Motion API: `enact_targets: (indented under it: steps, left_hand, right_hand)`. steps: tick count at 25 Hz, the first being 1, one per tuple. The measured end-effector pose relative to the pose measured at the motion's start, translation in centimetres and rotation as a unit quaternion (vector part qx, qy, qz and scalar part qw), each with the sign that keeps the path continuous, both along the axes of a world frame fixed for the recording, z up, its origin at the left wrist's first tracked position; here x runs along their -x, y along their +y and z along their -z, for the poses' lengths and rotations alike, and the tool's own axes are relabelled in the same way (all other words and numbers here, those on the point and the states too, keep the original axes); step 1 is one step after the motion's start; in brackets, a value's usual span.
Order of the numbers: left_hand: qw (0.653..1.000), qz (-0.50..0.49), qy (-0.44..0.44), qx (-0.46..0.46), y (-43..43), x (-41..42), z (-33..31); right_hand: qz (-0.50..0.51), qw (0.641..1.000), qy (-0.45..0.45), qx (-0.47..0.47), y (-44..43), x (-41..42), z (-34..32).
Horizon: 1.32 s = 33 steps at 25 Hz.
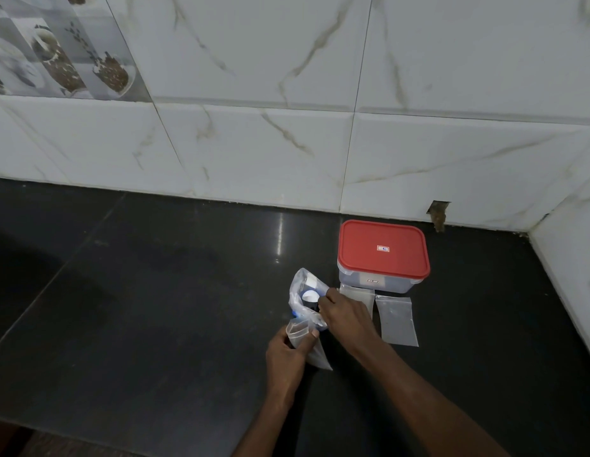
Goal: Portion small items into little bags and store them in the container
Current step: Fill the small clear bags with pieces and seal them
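Note:
On the black counter stands a clear plastic container (379,281) shut with a red lid (382,248). Left of it lies a larger clear bag (302,285) with small white and blue items (309,295) showing inside. My right hand (344,313) reaches into that bag, fingers curled at the items; what they pinch is hidden. My left hand (287,352) grips a small clear bag (300,334) by its mouth, just below the larger bag. Two empty little bags lie flat in front of the container: one (397,319) in plain view, one (358,293) partly under my right hand.
A white marble-tiled wall (287,143) runs behind the counter and turns a corner at the right (567,252). The dark counter (138,291) stretches wide to the left. Its front edge (89,438) lies at the lower left.

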<state>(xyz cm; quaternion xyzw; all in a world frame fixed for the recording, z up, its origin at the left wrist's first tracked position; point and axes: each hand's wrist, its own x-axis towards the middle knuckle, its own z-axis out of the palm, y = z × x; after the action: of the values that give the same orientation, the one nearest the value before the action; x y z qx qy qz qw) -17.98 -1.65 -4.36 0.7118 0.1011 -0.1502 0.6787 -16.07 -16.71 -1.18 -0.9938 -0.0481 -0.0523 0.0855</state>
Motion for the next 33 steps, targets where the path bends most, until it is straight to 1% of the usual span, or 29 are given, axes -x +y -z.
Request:
enact_targets:
  steps: [2,4,5,6,8,10,11,13,15,17,18,19,21,22,23,24,25,26,27,29,32,33]
  left_hand:
    - [1.0,0.006,0.01,0.027,-0.4,0.0,0.1]
    - [0.998,0.006,0.019,0.06,-0.8,0.1,0.3]
    - [0.997,0.008,0.022,0.072,-0.9,0.2,0.5]
    - [0.997,0.012,0.023,0.078,-1.0,0.2,0.6]
    - [0.996,0.023,0.021,0.08,-1.1,0.2,0.8]
    - [0.997,0.029,0.012,0.07,-1.2,0.2,0.7]
    - [0.997,0.033,0.006,0.065,-1.3,0.2,0.7]
    - [0.997,0.038,-0.001,0.06,-1.3,0.1,0.6]
    - [0.997,0.038,-0.005,0.062,-1.3,0.1,0.6]
    - [0.997,0.043,-0.009,0.068,-1.2,0.1,0.6]
    - [0.996,0.047,-0.01,0.071,-1.1,0.0,0.7]
    - [0.996,0.05,-0.011,0.073,-1.1,0.0,0.8]
    - [0.996,0.049,-0.012,0.073,-1.1,-0.1,1.0]
    - [0.996,0.049,-0.013,0.072,-1.1,-0.1,1.1]
    - [0.996,0.048,-0.014,0.074,-1.1,-0.1,1.1]
    - [0.996,0.046,-0.013,0.077,-1.1,-0.1,1.1]
    - [0.995,0.045,-0.012,0.082,-1.1,-0.2,1.0]
    - [0.995,0.042,-0.009,0.086,-1.0,-0.2,1.0]
    - [0.995,0.04,-0.008,0.087,-1.0,-0.2,1.0]
    - [0.995,0.034,-0.008,0.09,-1.0,-0.2,0.8]
    - [0.995,0.011,0.0,0.102,-1.1,0.1,0.9]
    - [0.994,0.0,0.005,0.106,-1.2,0.1,1.0]
  right_hand:
    - [-0.01,0.999,0.036,0.005,-0.2,-0.2,-0.1]
    - [-0.014,0.999,0.047,0.018,-0.5,-0.5,-0.4]
    - [-0.004,0.999,0.052,-0.002,-0.5,-0.7,-0.7]
    - [0.022,0.997,0.061,-0.042,-0.5,-1.0,-1.1]
    - [0.1,0.98,0.077,-0.151,-0.4,-1.6,-1.6]
    - [0.179,0.948,0.093,-0.248,-0.5,-2.1,-2.0]
    - [0.213,0.924,0.105,-0.299,-0.6,-2.2,-2.2]
    - [0.268,0.864,0.117,-0.41,-0.9,-2.2,-2.6]
    - [0.301,0.815,0.119,-0.481,-1.0,-2.0,-3.0]
    - [0.32,0.786,0.106,-0.519,-1.2,-1.9,-3.2]
    - [0.325,0.778,0.099,-0.529,-1.3,-1.9,-3.3]
    - [0.327,0.777,0.096,-0.529,-1.4,-1.8,-3.4]
    - [0.32,0.798,0.089,-0.503,-1.5,-1.7,-3.3]
    - [0.31,0.816,0.08,-0.481,-1.5,-1.7,-3.2]
    - [0.295,0.839,0.069,-0.451,-1.3,-1.7,-3.0]
    - [0.265,0.875,0.055,-0.402,-1.2,-1.7,-2.9]
    - [0.209,0.922,0.044,-0.324,-1.0,-1.6,-2.7]
    - [0.133,0.966,0.035,-0.218,-0.9,-1.5,-2.6]
    - [0.063,0.99,0.037,-0.124,-0.8,-1.4,-2.5]
    - [-0.017,0.997,0.047,-0.051,-1.1,-0.9,-2.5]
    - [-0.066,0.996,0.065,0.009,-1.6,-1.2,-3.1]
    - [-0.063,0.996,0.062,0.009,-1.7,-1.5,-3.2]
